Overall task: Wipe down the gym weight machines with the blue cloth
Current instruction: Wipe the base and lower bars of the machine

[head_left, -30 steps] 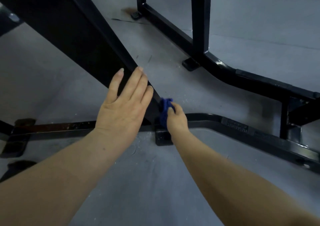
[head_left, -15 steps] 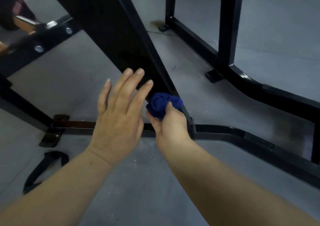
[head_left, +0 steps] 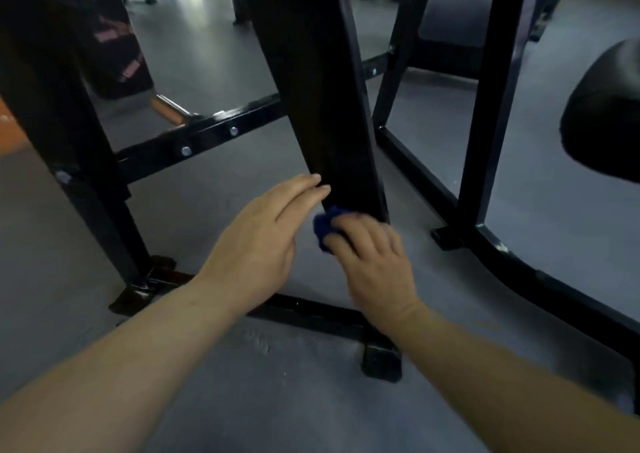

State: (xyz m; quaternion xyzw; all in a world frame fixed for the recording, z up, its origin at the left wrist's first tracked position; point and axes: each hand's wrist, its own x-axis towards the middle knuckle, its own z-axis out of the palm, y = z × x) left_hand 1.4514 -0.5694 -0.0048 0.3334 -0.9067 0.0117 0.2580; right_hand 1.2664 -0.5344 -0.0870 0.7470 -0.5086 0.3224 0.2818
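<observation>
Against the black post (head_left: pixel 322 106) | right hand (head_left: pixel 374 262) fingers bunch blue cloth (head_left: pixel 323 225) | left hand (head_left: pixel 263 241) flat, fingers straight

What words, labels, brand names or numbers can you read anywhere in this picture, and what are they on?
None can be read.
Pinkish labels on the dark weight stack at upper left: too blurred to read.
No print shows on the blue cloth or the black slanted beam.

The black metal frame (head_left: pixel 322 81) filling the middle of the frame is showing glossy paint with silver bolts (head_left: pixel 186 151) at left, the blue cloth (head_left: pixel 323 225) is looking soft and bunched, and the grey floor (head_left: pixel 214 189) is looking matt and faintly scuffed.
</observation>
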